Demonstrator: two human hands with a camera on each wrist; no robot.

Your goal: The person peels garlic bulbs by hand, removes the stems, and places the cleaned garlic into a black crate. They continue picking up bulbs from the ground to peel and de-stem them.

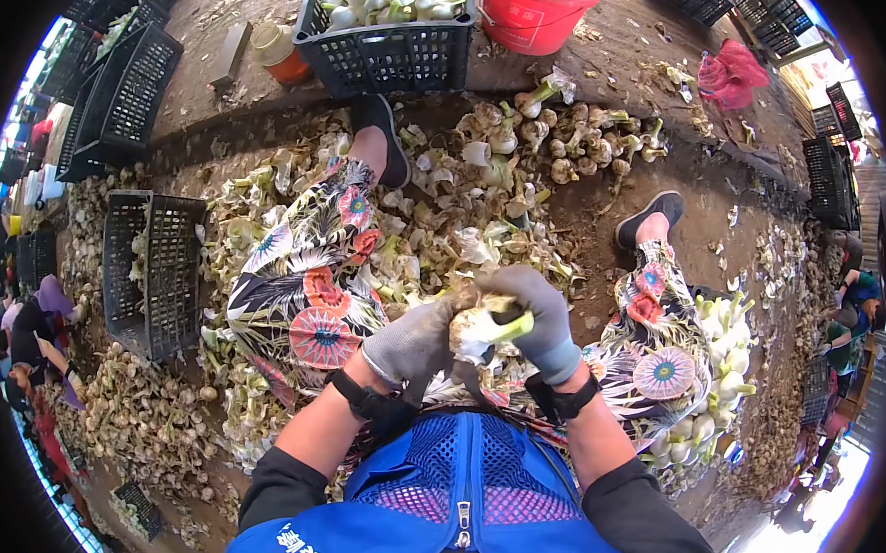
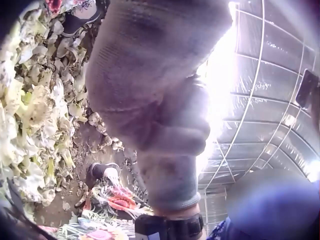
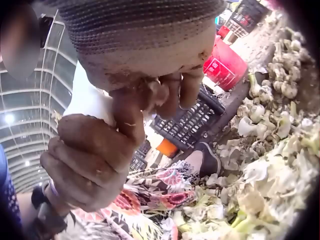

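Over the lap in the head view, a white garlic bulb (image 1: 473, 336) lies between both gloved hands, its short green stem pointing right. My left hand (image 1: 411, 343) grips it from the left side, with the fingers curled. My right hand (image 1: 536, 317) bends over its far side and right, fingers round the bulb near the stem and brownish outer skin. Seen from the right wrist, the left hand (image 3: 90, 160) makes a curled grip close under the right hand (image 3: 150, 55). The gloves mostly hide the bulb in both wrist views.
Loose husks (image 1: 461, 246) cover the ground between the feet, with a heap of garlic bulbs (image 1: 585, 142) beyond. A black crate (image 1: 384, 62) of trimmed garlic stands ahead, beside a red bucket (image 1: 540, 15). Cleaned garlic (image 1: 719, 363) lies by the right leg; another crate (image 1: 151, 274) stands left.
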